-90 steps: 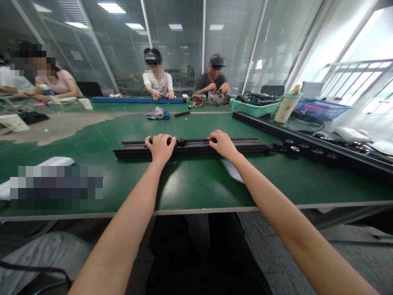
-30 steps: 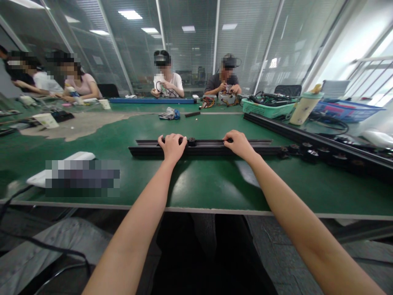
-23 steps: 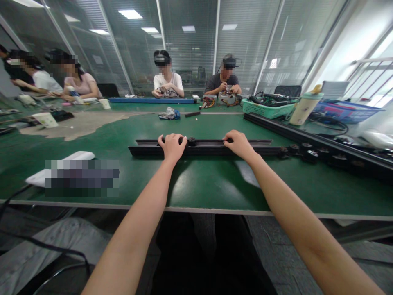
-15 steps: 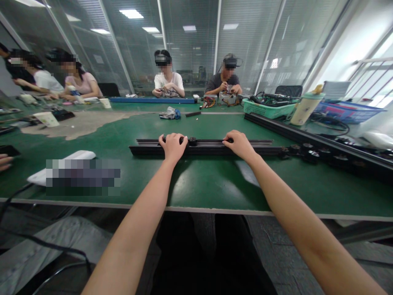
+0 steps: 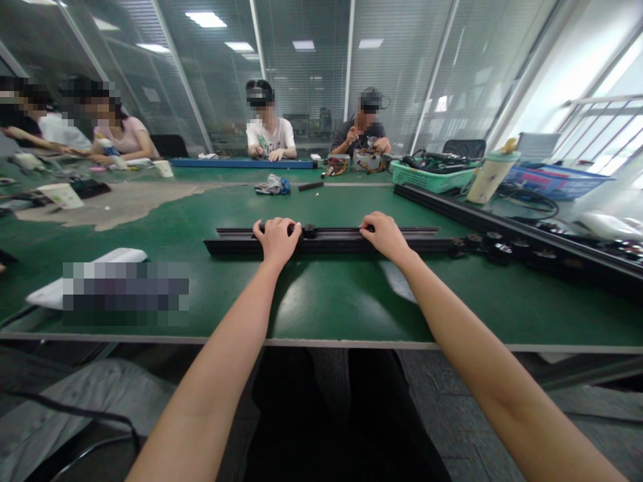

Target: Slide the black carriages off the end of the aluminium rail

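Note:
A long black channel-shaped rail (image 5: 331, 246) lies crosswise on the green table before me. My left hand (image 5: 278, 239) is curled over its left half, fingers closed around a dark part that mostly hides under them. Just right of those fingers, a small round black piece (image 5: 309, 231) sits in the rail. Farther right, my right hand (image 5: 384, 234) pinches a small black piece (image 5: 370, 228) at the rail; its exact kind is too small to tell. Several more black round pieces (image 5: 499, 252) are scattered beyond the rail's right end.
A longer black rail (image 5: 452, 209) slants along the right, near a green basket (image 5: 437, 175), a bottle (image 5: 491, 177) and a blue basket (image 5: 562, 184). A white device (image 5: 45, 289) lies left. A grey-blue cloth (image 5: 272, 185) is ahead. Several people sit across and at left.
The whole view has shifted slightly, so things appear a little farther left. Both hands keep their places on the rail. The person across at right has raised a hand.

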`<state>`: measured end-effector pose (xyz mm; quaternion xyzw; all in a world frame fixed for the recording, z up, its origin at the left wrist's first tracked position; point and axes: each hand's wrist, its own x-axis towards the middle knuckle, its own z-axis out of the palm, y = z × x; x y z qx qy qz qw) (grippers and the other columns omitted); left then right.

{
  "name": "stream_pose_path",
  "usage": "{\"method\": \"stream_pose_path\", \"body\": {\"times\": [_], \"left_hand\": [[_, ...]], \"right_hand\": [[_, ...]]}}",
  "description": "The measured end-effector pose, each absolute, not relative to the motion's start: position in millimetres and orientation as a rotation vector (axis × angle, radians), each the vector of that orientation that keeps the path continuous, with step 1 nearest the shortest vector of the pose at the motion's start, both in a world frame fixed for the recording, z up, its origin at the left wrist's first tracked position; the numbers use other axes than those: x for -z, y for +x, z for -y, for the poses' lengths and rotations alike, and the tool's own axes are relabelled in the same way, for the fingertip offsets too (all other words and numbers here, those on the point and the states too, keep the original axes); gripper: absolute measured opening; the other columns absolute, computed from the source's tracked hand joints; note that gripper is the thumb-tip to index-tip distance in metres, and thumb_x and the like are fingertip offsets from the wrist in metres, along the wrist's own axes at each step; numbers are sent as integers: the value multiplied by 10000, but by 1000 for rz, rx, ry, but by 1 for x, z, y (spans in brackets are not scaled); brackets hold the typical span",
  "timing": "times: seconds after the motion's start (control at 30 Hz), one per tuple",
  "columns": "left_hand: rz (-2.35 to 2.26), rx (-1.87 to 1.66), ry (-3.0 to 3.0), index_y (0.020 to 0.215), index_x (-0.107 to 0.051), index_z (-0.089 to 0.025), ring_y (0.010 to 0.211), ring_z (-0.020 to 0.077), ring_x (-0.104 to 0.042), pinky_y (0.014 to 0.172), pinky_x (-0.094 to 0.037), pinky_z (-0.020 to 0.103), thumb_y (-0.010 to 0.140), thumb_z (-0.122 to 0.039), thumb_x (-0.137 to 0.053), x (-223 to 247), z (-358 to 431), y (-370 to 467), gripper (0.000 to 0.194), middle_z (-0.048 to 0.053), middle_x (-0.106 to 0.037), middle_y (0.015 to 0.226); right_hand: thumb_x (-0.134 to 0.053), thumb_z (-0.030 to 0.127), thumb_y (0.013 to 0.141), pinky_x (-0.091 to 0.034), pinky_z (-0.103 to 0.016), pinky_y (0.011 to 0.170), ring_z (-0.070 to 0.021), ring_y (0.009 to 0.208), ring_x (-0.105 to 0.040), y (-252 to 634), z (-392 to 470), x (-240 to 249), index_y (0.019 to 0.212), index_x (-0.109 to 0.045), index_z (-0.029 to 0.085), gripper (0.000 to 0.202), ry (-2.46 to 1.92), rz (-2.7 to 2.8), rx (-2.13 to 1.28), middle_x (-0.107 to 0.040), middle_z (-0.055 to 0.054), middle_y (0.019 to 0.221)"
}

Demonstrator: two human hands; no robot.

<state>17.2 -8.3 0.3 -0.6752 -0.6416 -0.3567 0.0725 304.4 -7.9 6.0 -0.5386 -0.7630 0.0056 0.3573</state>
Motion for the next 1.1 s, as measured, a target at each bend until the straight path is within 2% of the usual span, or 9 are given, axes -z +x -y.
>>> {"method": "stream_pose_path", "body": {"times": [0.4, 0.9, 1.1], "left_hand": [[1928, 1083, -2031, 978, -758, -281, 1223, 327, -639, 1280, -214, 592, 1045, -404, -517, 0, 8, 17, 279, 83, -785, 1182], [1919, 1081, -2030, 996, -774, -283, 1224, 330, -636, 1276, -214, 595, 1043, -410, -517, 1, 6, 16, 291, 84, -787, 1187], [1917, 1066, -2015, 995, -767, -269, 1223, 324, -642, 1281, -209, 581, 1048, -414, -520, 4, 4, 16, 292, 84, -785, 1194]], "right_hand": [[-654, 108, 859, -501, -373, 925, -244, 949, -627, 310, 4, -5, 771, -715, 222, 157, -1394, 1945, -24, -697, -74, 970], [-678, 116, 869, -496, -381, 947, -252, 1005, -629, 315, 4, -8, 791, -734, 221, 143, -1422, 1966, -14, -705, -73, 977], [-674, 136, 898, -499, -368, 932, -254, 1030, -623, 313, 6, -9, 853, -760, 211, 123, -1485, 1989, 16, -711, -86, 1029]]}}
